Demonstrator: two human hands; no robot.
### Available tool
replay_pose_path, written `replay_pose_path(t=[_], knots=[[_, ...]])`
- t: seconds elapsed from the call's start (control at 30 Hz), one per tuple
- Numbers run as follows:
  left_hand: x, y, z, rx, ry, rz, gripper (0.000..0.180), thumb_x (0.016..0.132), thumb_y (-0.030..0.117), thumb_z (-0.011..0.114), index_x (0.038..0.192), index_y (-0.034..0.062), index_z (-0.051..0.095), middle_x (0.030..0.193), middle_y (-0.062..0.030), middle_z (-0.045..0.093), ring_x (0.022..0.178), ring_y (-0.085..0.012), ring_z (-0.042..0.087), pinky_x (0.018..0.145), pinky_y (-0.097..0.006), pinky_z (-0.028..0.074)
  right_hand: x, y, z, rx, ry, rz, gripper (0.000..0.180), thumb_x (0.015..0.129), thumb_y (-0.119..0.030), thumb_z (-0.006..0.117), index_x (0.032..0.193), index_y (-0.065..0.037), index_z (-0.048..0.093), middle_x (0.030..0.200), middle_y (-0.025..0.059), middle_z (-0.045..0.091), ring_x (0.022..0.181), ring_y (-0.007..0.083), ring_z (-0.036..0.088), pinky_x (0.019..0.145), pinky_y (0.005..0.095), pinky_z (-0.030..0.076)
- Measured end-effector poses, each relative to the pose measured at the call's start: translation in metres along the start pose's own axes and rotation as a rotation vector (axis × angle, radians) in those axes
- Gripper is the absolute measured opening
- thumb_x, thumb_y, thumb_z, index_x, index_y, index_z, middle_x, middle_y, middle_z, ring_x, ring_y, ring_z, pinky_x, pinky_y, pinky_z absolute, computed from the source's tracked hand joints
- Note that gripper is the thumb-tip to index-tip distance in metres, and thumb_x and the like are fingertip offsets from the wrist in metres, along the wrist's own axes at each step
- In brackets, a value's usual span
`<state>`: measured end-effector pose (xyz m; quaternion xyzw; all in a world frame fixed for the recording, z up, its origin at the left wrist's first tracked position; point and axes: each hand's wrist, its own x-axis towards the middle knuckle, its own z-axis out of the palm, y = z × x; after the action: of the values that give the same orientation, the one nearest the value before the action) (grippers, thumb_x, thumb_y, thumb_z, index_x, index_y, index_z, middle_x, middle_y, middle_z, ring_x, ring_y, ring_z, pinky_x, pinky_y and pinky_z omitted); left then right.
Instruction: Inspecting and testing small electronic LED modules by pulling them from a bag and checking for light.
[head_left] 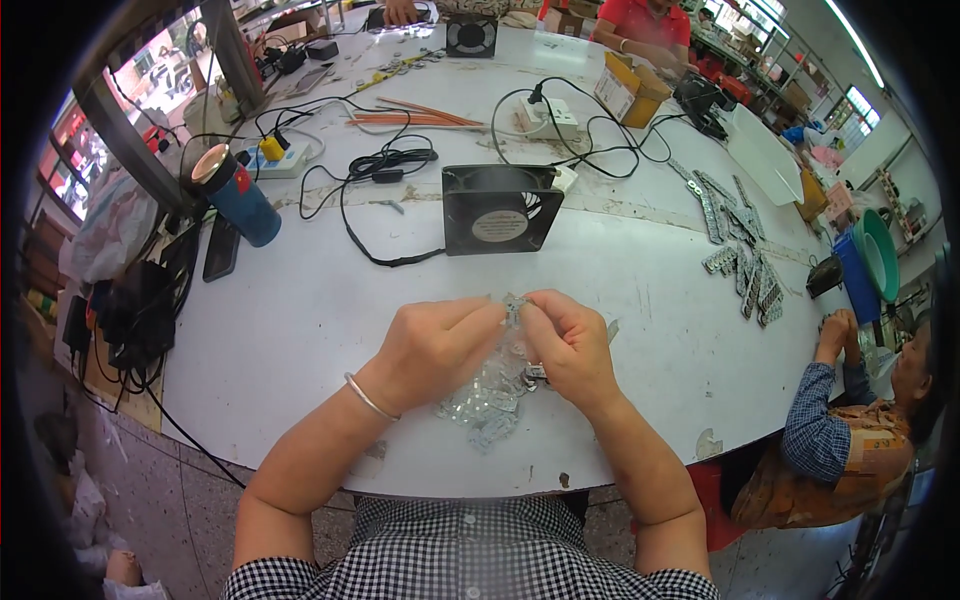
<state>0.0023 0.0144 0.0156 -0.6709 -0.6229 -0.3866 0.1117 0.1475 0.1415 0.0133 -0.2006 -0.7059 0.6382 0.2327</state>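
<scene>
My left hand [437, 342] and my right hand [580, 350] meet over the near middle of the table, fingertips pinched together. Between them is a small shiny, see-through piece [514, 303]; its exact kind is too small to make out. Both hands' thumbs and forefingers press on it. Just below, a loose heap of clear, glinting small pieces [485, 400] lies on the white tabletop, partly hidden by my hands. A bangle circles my left wrist. Beyond my hands stands a black square fan [500, 210] with a round label, its cable running left.
A blue tumbler [240, 198] and a dark phone [221, 248] are at the left. Silvery segmented strips [745, 250] lie piled at the right. Power strips, black cables and orange sticks [420, 115] spread across the far side. A person [830, 430] sits at the right edge.
</scene>
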Motion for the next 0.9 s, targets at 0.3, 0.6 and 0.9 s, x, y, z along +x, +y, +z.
replay_pose_path(t=[0.3,0.6,0.9], knots=[[-0.008,-0.005,0.006,-0.136,-0.144,-0.170,0.027,0.080,0.006,0.073,0.107,0.0023,0.067,0.089,-0.0140,0.069,0.068,-0.0272,0.068,0.060,-0.032,0.054,0.007,0.004,-0.025,-0.313,-0.020,-0.270,0.015,0.094,-0.010,0.062,0.098,0.002,0.070,0.077,0.0004,0.065,0.063,0.0050,0.054,0.056,0.0209,0.043],[0.001,0.002,-0.001,-0.331,-0.198,-0.272,0.079,0.073,0.004,0.076,0.144,0.0069,0.041,0.122,-0.0200,0.060,0.107,-0.0339,0.063,0.088,-0.037,0.054,-0.003,0.000,-0.001,-0.343,-0.059,-0.302,0.013,0.091,-0.005,0.061,0.097,0.004,0.068,0.081,0.0087,0.066,0.070,0.0153,0.059,0.065,0.0295,0.048],[0.000,0.000,0.002,-0.362,-0.206,-0.232,0.081,0.073,0.003,0.075,0.145,0.0055,0.039,0.127,-0.0189,0.059,0.111,-0.0335,0.062,0.091,-0.037,0.052,-0.001,0.000,-0.001,-0.347,-0.096,-0.219,0.014,0.090,-0.005,0.060,0.096,0.005,0.068,0.080,0.0119,0.066,0.072,0.0180,0.062,0.065,0.0306,0.048]])
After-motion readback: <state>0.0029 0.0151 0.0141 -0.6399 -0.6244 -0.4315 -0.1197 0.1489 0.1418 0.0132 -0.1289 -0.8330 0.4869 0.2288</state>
